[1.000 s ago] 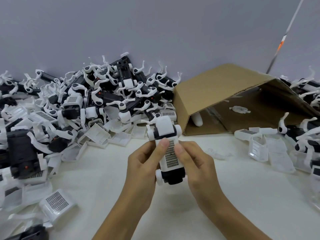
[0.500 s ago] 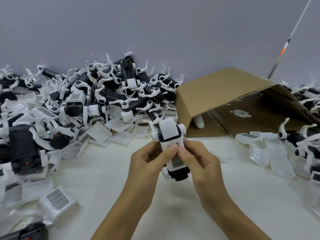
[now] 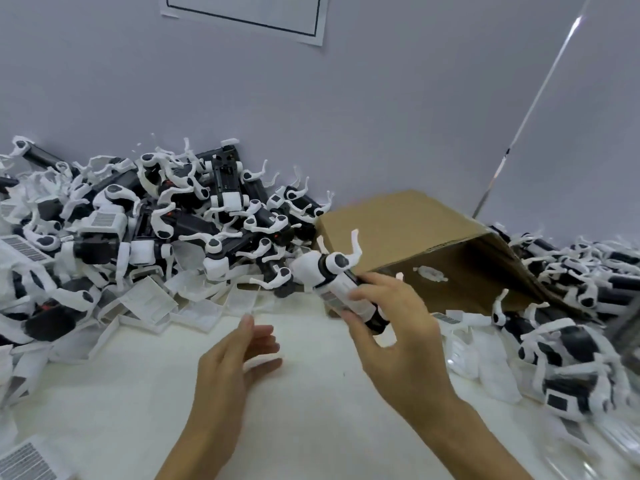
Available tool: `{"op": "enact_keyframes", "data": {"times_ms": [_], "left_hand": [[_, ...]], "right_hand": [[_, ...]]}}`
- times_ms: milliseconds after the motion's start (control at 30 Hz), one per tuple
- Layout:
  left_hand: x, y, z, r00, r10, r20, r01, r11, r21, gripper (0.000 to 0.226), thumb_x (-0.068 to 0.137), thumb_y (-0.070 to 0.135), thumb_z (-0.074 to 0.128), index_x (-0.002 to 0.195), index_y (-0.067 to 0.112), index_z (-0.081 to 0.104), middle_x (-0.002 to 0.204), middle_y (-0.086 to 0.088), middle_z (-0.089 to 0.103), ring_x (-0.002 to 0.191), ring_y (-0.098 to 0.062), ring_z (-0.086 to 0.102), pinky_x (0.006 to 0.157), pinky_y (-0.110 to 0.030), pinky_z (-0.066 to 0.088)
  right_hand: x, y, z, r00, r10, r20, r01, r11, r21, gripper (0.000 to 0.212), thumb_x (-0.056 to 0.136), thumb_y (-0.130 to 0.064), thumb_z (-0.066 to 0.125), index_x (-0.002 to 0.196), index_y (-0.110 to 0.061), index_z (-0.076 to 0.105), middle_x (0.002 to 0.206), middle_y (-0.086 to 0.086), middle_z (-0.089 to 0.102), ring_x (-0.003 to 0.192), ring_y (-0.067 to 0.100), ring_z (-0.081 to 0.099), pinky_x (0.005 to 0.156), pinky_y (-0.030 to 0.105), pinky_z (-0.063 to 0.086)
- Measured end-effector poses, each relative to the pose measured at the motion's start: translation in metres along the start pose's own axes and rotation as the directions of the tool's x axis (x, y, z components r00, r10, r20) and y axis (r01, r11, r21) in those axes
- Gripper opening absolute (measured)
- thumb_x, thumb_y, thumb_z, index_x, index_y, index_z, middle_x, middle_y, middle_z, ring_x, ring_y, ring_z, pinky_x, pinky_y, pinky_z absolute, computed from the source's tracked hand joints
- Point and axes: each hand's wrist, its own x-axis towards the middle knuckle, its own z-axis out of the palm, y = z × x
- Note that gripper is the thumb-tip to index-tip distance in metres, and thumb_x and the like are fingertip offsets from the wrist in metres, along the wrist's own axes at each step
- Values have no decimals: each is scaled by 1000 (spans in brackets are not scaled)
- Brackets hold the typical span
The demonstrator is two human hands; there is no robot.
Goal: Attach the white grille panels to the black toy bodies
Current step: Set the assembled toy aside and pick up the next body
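Observation:
My right hand grips a black toy body with a white grille panel on it, held tilted in the air in front of the cardboard box. Its white legs stick up toward the box. My left hand hangs open and holds nothing, fingers relaxed, above the white table, left of and below the toy. A big heap of black toy bodies with white legs lies along the wall at the left. Loose white grille panels lie at the foot of that heap.
A cardboard box lies on its side behind my right hand, with a small white part inside. More toy bodies pile up at the right edge. One grille panel lies at the bottom left corner. A paper sheet hangs on the wall.
My left hand has let go of the toy and dropped away to the left. My right hand has carried the toy up and right, tilting it. The camera has tipped upward.

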Motion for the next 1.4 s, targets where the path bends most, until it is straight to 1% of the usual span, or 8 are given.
{"op": "enact_keyframes", "data": {"times_ms": [167, 367, 533, 733, 833, 933, 1233, 1400], "left_hand": [[11, -7, -2, 1000, 26, 3, -26, 999, -45, 46, 75, 51, 64, 76, 8, 79, 80, -18, 72, 80, -27, 72, 77, -45, 57], [14, -11, -3, 1000, 8, 19, -7, 997, -80, 46, 75, 50, 64, 76, 7, 78, 80, -20, 71, 81, -31, 71, 76, -44, 58], [13, -8, 1, 1000, 9, 7, -8, 997, -77, 48, 74, 53, 63, 75, 8, 78, 77, -17, 70, 78, -27, 71, 69, -37, 60], [12, -2, 2, 999, -27, -46, 24, 997, -80, 44, 76, 48, 64, 69, 6, 76, 77, -17, 69, 77, -27, 70, 67, -38, 61], [11, 2, 2, 998, -28, -55, 25, 998, -53, 42, 78, 46, 64, 69, 7, 76, 77, -17, 68, 76, -26, 69, 68, -38, 60], [11, 3, 2, 998, -23, -54, 21, 999, -33, 42, 80, 46, 63, 70, 8, 76, 78, -16, 68, 77, -26, 69, 69, -40, 60], [9, 5, -1, 998, -41, -38, 39, 998, -41, 55, 83, 54, 64, 81, 0, 74, 78, -18, 67, 79, -27, 69, 71, -42, 61], [7, 8, -3, 1000, -2, -18, 1, 999, -47, 67, 74, 71, 59, 85, 7, 77, 84, -13, 70, 85, -25, 69, 72, -40, 59]], "right_hand": [[103, 57, -56, 999, 14, -52, -29, 953, -301, 22, 83, -7, 78, 98, -11, 62, 103, 9, 66, 89, 28, 60, 75, 28, 44], [172, 128, -96, 866, 500, 8, -370, 650, -664, 40, 93, -29, 68, 126, -7, 65, 147, 24, 44, 144, 36, 26, 118, 41, 19], [135, 93, -31, 910, 299, 288, -148, 882, -447, 13, 91, -12, 70, 101, -5, 76, 115, 8, 67, 122, 31, 54, 99, 30, 31], [99, 41, 85, 832, 144, 536, -101, 989, -108, 49, 93, -4, 62, 141, -9, 55, 140, 14, 55, 132, 28, 48, 105, 16, 28], [111, 26, 129, 848, 238, 474, -291, 956, 40, 71, 99, -13, 57, 159, -31, 22, 168, 2, 14, 154, 18, 14, 113, 18, 10], [121, 29, 157, 812, 374, 448, -447, 892, 65, 67, 98, -18, 59, 156, -33, 30, 164, 1, 27, 148, 23, 30, 120, 36, 29], [98, 29, 132, 966, 223, 131, -233, 970, 71, 31, 87, -9, 69, 111, -29, 66, 103, -2, 56, 82, 4, 54, 67, 12, 40], [67, 2, 82, 999, -20, -47, 31, 966, 256, 42, 76, 13, 75, 106, -15, 67, 104, 1, 53, 85, 1, 56, 77, 8, 45]]}}
